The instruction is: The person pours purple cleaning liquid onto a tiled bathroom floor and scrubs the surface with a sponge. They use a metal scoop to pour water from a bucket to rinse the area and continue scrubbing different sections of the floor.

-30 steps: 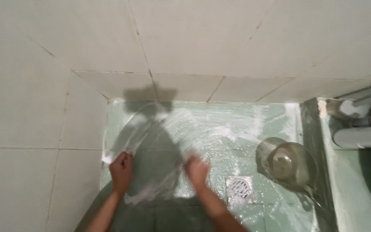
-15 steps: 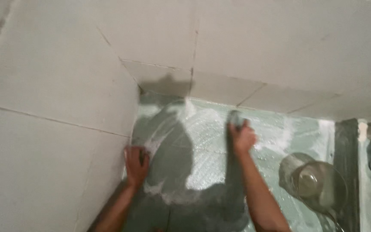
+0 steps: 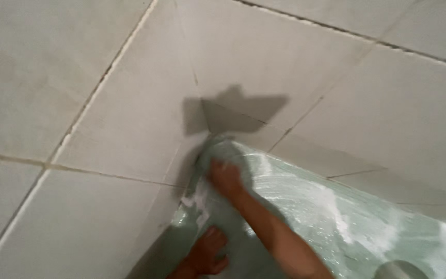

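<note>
Two hands down: my right hand (image 3: 226, 178) presses into the soapy floor (image 3: 336, 206) corner, grip unclear; left hand (image 3: 207, 253) flat, open.

2 hands: right hand (image 3: 225, 178) at the floor (image 3: 311, 201) corner, left hand (image 3: 207, 253) below it. 1 metal container (image 3: 401, 269), far right of corner.

The wall tiles (image 3: 295, 62) look hard and smooth, pale grey-white, with a soft dull shine. Thin rough lines of grout run between them. The floor (image 3: 305, 206) is pale green and looks wet and shiny, with white soapy foam (image 3: 347, 227) smeared on it in streaks. The right hand (image 3: 226, 178) and left hand (image 3: 207, 253) are bare skin. A round thing (image 3: 401, 269) at the bottom edge looks like shiny metal, but it is blurry.
</note>
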